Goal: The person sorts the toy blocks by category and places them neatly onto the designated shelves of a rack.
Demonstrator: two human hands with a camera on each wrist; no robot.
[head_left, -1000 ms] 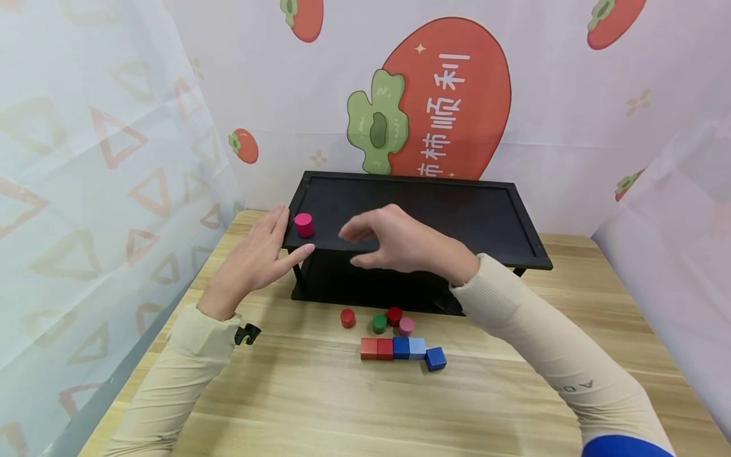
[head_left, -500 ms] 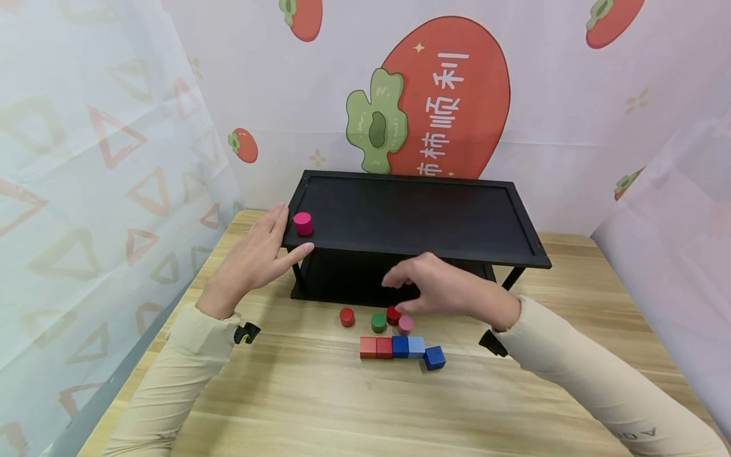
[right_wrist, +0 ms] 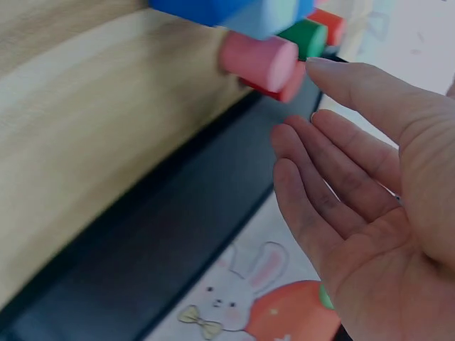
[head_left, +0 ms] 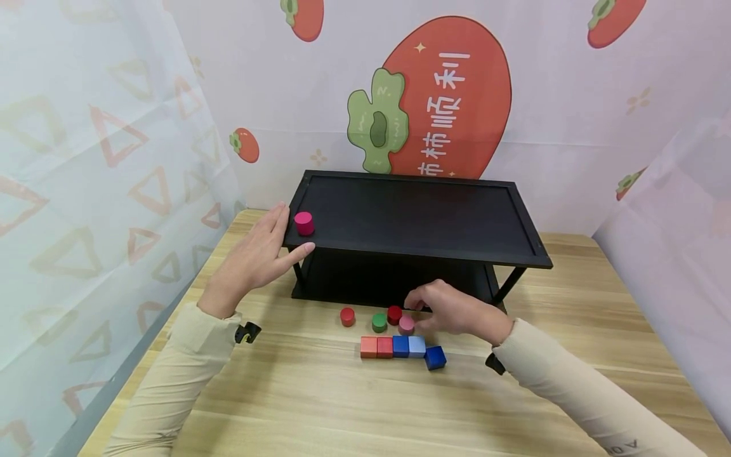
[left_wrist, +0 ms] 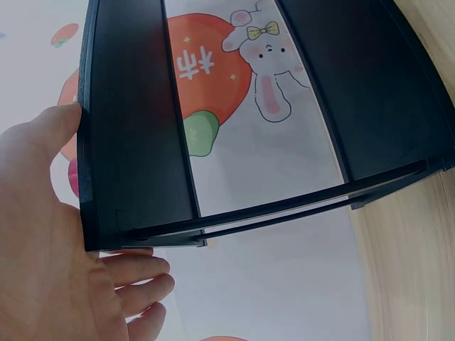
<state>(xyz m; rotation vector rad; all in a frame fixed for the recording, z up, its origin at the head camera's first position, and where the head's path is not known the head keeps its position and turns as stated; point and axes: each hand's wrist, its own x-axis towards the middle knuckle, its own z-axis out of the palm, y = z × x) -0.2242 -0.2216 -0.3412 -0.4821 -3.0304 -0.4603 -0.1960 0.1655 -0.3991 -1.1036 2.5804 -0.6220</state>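
Note:
My left hand (head_left: 251,257) rests at the left front corner of a two-tier black shelf (head_left: 411,216), fingers straight along its side and thumb at the front edge. A magenta cylinder (head_left: 304,223) stands on the top tier beside that hand. Just in front of the shelf, my right hand (head_left: 454,310) is low over the table, fingers loosely bent and nothing between them. Its thumb tip is right by a pink cylinder (head_left: 406,325); in the right wrist view the palm (right_wrist: 384,263) is bare. A dark red cylinder (head_left: 395,315) and a green cylinder (head_left: 379,322) stand close by.
A red cylinder (head_left: 347,317) stands apart to the left. Nearer me, a row of red and blue cubes (head_left: 392,347) lies on the wooden table (head_left: 342,406), with a turned dark blue cube (head_left: 435,357) at its right end. A printed cloth (head_left: 285,95) hangs behind.
My right hand has come down from over the shelf's top to the cylinders on the table, moving toward me and to the right. My left hand stays at the shelf corner.

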